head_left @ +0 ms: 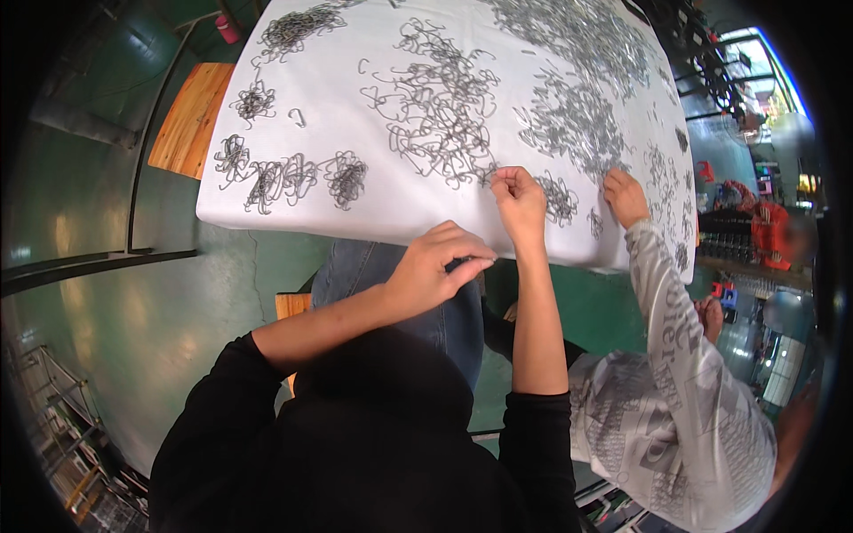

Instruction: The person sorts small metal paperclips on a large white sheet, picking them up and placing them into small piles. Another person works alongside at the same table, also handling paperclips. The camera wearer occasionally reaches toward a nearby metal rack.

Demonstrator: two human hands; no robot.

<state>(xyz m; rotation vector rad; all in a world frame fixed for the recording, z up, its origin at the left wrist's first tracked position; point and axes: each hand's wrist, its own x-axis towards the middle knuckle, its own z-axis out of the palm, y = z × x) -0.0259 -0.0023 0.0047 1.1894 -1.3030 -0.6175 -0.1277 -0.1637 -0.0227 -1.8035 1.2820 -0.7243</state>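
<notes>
My left hand (442, 269) is at the table's near edge, thumb and fingers curved together in a pinch. Whatever sits between its fingertips, if anything, is too small to make out. Over the tabletop, my right hand (520, 202) has thumb and forefinger closed at the lower edge of a loose pile of bent wire hooks (440, 107). A metal hook (488, 172) appears at those fingertips, partly hidden by them. Just right of this hand lies a smaller clump of hooks (558, 199).
Several hook clumps (345, 180) lie at the left of the white-covered table (355, 218). Dense heaps of metal pieces (577, 115) spread to the right and far side. A co-worker's hand (625, 197), in a printed grey sleeve, touches the table at right. A wooden stool (193, 120) stands left.
</notes>
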